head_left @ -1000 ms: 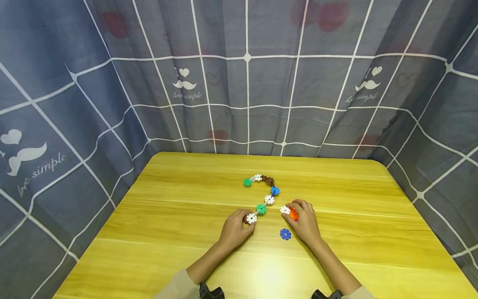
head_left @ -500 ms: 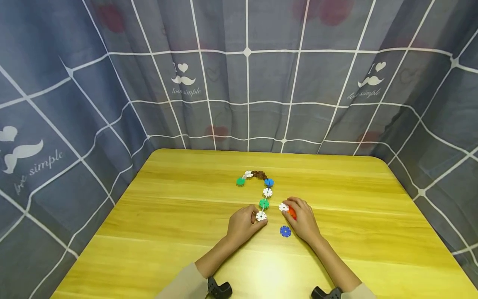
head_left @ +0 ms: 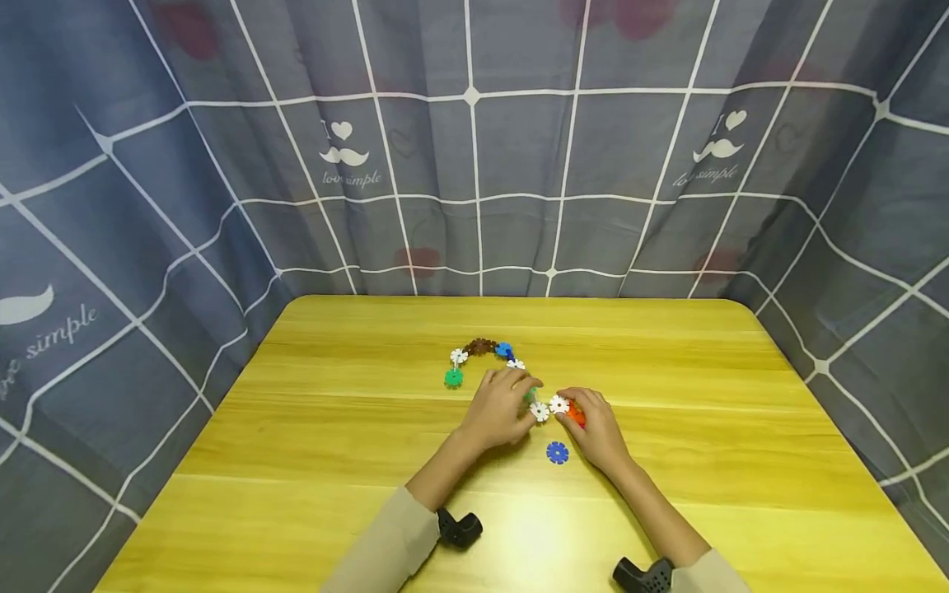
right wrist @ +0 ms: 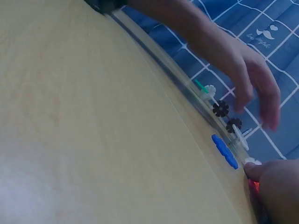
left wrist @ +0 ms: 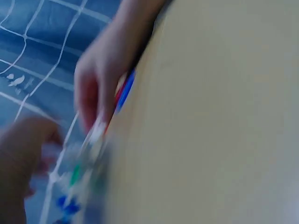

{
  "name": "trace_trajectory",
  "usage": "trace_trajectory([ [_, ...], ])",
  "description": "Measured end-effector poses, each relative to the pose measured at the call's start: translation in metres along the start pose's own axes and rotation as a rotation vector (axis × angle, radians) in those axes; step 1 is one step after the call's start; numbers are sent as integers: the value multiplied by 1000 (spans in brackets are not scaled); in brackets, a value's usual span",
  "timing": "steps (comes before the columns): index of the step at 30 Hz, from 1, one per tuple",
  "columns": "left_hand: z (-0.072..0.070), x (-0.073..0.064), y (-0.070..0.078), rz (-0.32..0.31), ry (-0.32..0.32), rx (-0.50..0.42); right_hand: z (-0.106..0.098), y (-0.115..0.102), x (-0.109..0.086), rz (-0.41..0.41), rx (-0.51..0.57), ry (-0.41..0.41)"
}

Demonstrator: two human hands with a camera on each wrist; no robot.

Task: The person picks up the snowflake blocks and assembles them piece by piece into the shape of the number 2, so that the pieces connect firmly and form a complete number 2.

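Note:
A curved chain of interlocking snowflake discs lies on the table, from a green disc (head_left: 454,378) past brown discs (head_left: 480,347) and a blue one (head_left: 503,350) to a white end disc (head_left: 539,411). My left hand (head_left: 500,412) reaches over its near part, hiding some of it. In the right wrist view the left thumb and fingers stand apart with nothing between them. My right hand (head_left: 596,432) pinches a white snowflake disc (head_left: 559,404), close beside the chain's end, with orange-red discs (head_left: 576,414) partly under its fingers. The left wrist view is blurred.
A loose blue snowflake disc (head_left: 558,452) lies flat between the forearms. The wooden table (head_left: 334,461) ends at a grey checked curtain (head_left: 415,165) behind and at both sides. Each wrist wears a black camera mount (head_left: 460,529).
The left hand has drawn the chain's white end rightward to beside the right hand's white disc, then released it and moved up over the chain. The chain's far part has swung left.

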State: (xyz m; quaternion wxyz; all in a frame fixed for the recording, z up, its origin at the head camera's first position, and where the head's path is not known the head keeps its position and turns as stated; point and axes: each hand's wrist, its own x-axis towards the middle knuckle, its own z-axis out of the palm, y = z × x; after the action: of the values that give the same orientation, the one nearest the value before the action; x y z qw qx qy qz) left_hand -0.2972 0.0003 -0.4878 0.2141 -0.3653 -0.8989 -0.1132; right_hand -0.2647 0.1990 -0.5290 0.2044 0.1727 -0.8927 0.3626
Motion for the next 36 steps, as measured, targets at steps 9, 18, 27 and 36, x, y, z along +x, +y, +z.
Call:
trace_trajectory([
  [9,-5,3,-21,128,-262,2,3,-4,-1,77,68,49],
  [18,-2,-4,-17,-18,-130,10,3,-11,3,67,253,157],
  [27,-11,-3,-16,-27,-230,-80,8,-11,4,100,283,139],
  [36,-6,-3,-15,-53,-223,-225,9,-10,4,66,340,111],
])
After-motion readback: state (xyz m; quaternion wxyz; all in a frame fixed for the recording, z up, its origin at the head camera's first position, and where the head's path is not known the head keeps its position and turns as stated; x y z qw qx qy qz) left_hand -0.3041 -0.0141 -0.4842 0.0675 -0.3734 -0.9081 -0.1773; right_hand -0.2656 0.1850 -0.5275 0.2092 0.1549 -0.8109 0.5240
